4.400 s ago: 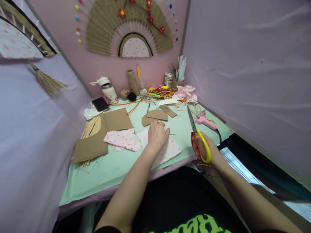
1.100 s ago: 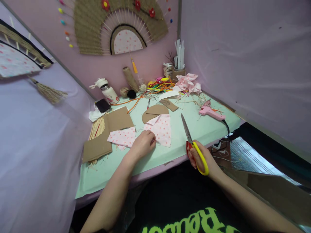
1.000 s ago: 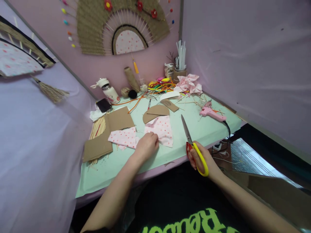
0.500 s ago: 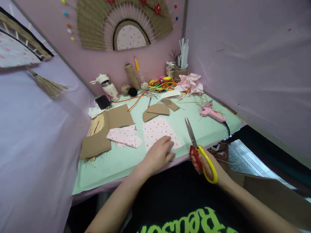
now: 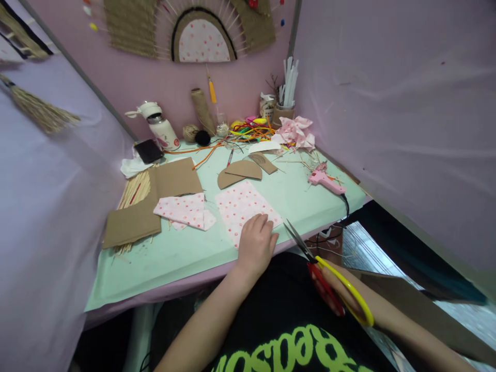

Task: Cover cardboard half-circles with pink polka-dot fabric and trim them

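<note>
A pair of scissors (image 5: 304, 244) with one red and one yellow handle is in my right hand (image 5: 334, 283), whose fingers wrap the handles. The blades point up and left, tips slightly apart, near the right corner of a polka-dot sheet (image 5: 242, 204). My left hand (image 5: 256, 243) lies palm down on that pink-dotted white sheet at its near edge, fingers extended and thumb a little apart. A folded polka-dot piece (image 5: 184, 210) lies left of the sheet. Just behind it are two overlapping cardboard half-rounds (image 5: 244, 169).
Cardboard pieces (image 5: 134, 227) cover thin sticks at left. A pink glue gun (image 5: 326, 182) lies at right, its cord over the edge. Along the back stand a bottle (image 5: 165, 132), a twine roll (image 5: 202, 111), colourful strands (image 5: 251, 132) and crumpled pink paper (image 5: 296, 133).
The scissors have tilted left and come down toward the sheet's right corner. My left hand has shifted slightly along the sheet's near edge. The camera view has turned somewhat right and down.
</note>
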Demonstrator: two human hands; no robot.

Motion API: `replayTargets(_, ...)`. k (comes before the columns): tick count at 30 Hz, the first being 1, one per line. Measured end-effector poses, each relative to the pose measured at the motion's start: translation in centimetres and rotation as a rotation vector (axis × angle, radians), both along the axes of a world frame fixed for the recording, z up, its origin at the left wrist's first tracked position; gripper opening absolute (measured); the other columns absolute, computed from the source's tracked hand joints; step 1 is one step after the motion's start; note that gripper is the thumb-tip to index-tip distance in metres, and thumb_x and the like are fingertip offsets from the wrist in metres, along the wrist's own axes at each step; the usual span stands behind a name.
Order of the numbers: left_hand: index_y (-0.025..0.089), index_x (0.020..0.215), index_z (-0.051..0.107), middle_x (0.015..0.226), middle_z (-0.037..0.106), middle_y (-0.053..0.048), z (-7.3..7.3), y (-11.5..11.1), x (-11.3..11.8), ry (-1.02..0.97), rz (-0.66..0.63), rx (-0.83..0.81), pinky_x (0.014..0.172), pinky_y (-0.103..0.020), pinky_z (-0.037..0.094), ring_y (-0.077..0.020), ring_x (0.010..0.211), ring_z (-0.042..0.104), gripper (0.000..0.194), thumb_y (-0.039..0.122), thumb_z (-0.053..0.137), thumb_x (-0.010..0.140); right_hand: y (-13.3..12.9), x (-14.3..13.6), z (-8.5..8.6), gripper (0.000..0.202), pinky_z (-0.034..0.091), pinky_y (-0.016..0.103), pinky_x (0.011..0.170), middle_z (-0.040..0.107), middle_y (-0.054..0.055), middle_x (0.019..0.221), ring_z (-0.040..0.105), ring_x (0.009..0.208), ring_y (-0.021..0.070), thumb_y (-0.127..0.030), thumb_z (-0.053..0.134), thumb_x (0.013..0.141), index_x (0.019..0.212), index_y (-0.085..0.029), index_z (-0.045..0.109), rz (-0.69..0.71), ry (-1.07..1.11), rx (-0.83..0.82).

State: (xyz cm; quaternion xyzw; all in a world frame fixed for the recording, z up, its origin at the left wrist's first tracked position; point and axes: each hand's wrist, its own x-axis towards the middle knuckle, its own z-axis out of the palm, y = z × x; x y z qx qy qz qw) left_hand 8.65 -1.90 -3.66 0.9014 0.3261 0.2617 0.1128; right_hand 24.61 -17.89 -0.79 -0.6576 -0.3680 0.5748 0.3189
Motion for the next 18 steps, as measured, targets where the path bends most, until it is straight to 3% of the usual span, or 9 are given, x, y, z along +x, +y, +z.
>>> replayTargets(3,0.021,0.095,0.064,0.112,0.067,-0.009,0.0,0.2,-0.1,-0.048,-0.002,-0.002,0.094,-0.043,0.049,-0.0246,0.111,0.058,0.01,0.021,0.054,0.092,-0.1,-0.6,0.1,0.061,0.039,0.024,0.039,0.052,-0.004,0.055,0.048,0.041,0.0114,-0.083,0.04,0.078,0.08,-0.022,0.045,-0.034,0.005,-0.02)
replayTargets(12,0.019,0.084,0.065,0.101,0.069,-0.006,0.5,-0.1,0.9,0.001,0.068,-0.003,0.087,-0.037,0.047,-0.0214,0.101,0.059,0.019,0.015,0.049,0.094,0.1,-0.8,-0.6,0.068,0.036,0.023,0.035,0.05,-0.005,0.052,0.047,0.037,0.0105,-0.088,0.042,0.069,0.082,-0.022,0.047,-0.092,0.026,-0.07)
replayTargets(18,0.019,0.087,0.065,0.101,0.066,-0.007,1.1,-0.7,1.7,0.118,0.137,-0.048,0.084,-0.041,0.046,-0.0257,0.101,0.055,0.008,0.025,0.06,0.089,0.2,-0.9,-0.7,0.072,0.037,0.024,0.036,0.05,-0.005,0.05,0.047,0.036,0.0117,-0.091,0.041,0.065,0.083,-0.022,0.047,-0.088,0.013,-0.083)
